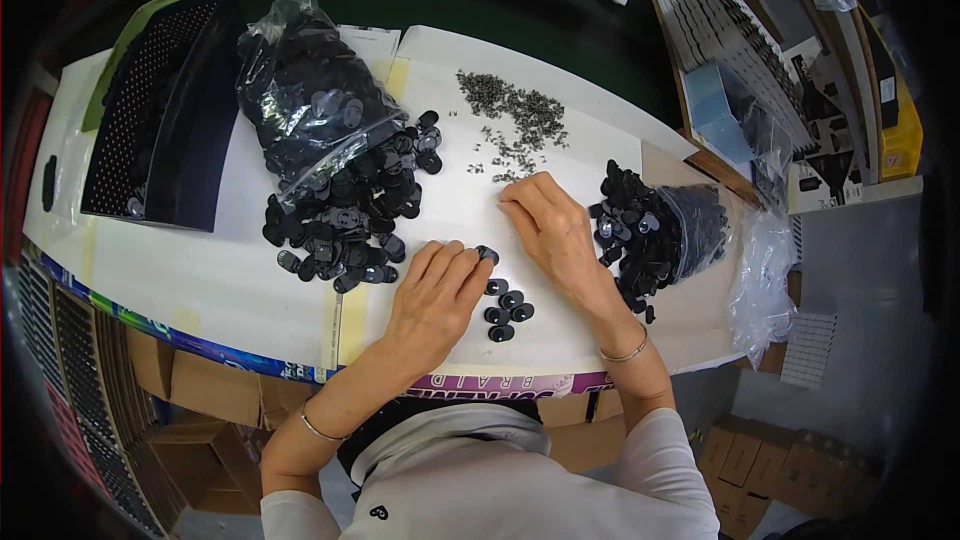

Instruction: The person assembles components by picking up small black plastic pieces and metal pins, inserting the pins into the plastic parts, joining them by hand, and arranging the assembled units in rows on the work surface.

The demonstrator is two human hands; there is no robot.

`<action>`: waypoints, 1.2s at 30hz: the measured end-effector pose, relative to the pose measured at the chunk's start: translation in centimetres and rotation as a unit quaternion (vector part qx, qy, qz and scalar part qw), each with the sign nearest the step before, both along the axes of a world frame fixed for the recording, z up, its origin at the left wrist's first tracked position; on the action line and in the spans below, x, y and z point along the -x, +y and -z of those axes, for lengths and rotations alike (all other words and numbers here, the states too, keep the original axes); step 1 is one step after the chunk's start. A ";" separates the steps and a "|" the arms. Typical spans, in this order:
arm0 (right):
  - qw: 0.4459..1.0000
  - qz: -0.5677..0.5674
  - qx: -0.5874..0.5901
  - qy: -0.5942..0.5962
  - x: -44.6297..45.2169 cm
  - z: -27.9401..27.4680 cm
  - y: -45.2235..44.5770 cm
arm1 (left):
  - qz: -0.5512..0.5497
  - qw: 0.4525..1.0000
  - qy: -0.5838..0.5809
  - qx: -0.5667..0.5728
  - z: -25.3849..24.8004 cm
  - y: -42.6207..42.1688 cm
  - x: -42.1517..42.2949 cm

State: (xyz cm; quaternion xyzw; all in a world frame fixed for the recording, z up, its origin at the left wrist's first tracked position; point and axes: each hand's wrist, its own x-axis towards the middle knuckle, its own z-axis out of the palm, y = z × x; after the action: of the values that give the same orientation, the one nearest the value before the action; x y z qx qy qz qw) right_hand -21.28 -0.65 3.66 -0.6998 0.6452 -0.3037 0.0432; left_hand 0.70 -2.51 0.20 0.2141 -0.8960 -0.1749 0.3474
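Two bare hands are seen over one long white counter, with one thin silver bracelet worn on each wrist. By the left hand, one small black, rounded plastic piece is held at the fingertips; that grip is closed on it, just above the counter's near middle. The fingers of the right hand are drawn in toward the thumb beside one scattered heap of tiny metal parts, too many to be counted; whether its fingertips meet, or whether anything is held in that grip, cannot be told.

Between the two forearms, one small cluster of black oval plastic pieces is laid; about five can be made out, some touching. Two larger heaps of loose black plastic pieces are seen, both uncountable: one left heap and one right heap. Two clear plastic bags filled with black pieces are set against them, one left bag and one right bag. Farther left, one dark blue perforated plastic bin is placed beside one lime-green plastic bin, and one single black oblong piece is left near the counter's edge.
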 end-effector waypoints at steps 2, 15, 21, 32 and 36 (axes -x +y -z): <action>0.999 -0.009 -0.031 -0.005 0.3 -0.6 0.2 | 0.001 1.000 -0.002 0.002 0.0 0.0 0.0; 0.967 -0.066 -0.182 -0.168 -0.8 -2.5 2.1 | 0.022 1.000 -0.009 0.007 0.4 0.0 0.1; 0.986 -0.103 -0.129 -0.011 -1.5 -3.0 2.1 | 0.018 1.000 0.004 0.013 0.4 -0.1 0.2; 0.983 0.085 0.048 0.156 4.2 -2.0 5.9 | 0.012 1.000 0.004 -0.008 0.0 -0.1 0.2; 0.966 0.097 0.046 0.234 7.1 -1.1 6.2 | 0.029 1.000 -0.011 0.002 0.0 -0.3 0.3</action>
State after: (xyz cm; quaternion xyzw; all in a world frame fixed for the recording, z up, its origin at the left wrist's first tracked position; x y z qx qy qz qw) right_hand -28.37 5.59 4.74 -0.6866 0.6874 -0.1634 -0.1713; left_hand 0.39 -2.82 0.19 0.1890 -0.9061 -0.1807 0.3325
